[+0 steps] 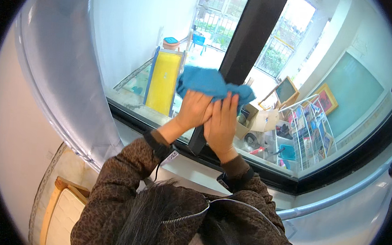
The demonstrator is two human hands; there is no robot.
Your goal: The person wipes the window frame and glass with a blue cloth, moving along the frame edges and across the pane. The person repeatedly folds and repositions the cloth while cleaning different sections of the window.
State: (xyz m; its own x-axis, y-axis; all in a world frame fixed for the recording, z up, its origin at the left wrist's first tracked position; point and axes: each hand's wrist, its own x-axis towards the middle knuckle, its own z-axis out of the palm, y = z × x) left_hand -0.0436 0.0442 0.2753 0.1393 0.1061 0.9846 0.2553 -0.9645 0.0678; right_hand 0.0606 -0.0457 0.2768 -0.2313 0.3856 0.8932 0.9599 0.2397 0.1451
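Observation:
Both hands are raised together in front of a window with a dark frame (253,31). My left hand (194,109) grips the near edge of a blue cloth (202,80), which is bunched and partly blurred. Close beside it, my right hand (221,124) has its fingers laid over the cloth's right part, with the thumbs near each other. The cloth lies across the dark upright of the frame and the glass to its left. Whether it presses on the surface or is slightly off it, I cannot tell. The palms are hidden.
A silvery curtain (69,47) hangs at left, and a pale rail (336,198) curves at right. Through the glass show a yellow slide (165,78), a white wire book rack (311,136) and a cardboard box (265,120). A wooden-framed bed (64,215) stands at lower left.

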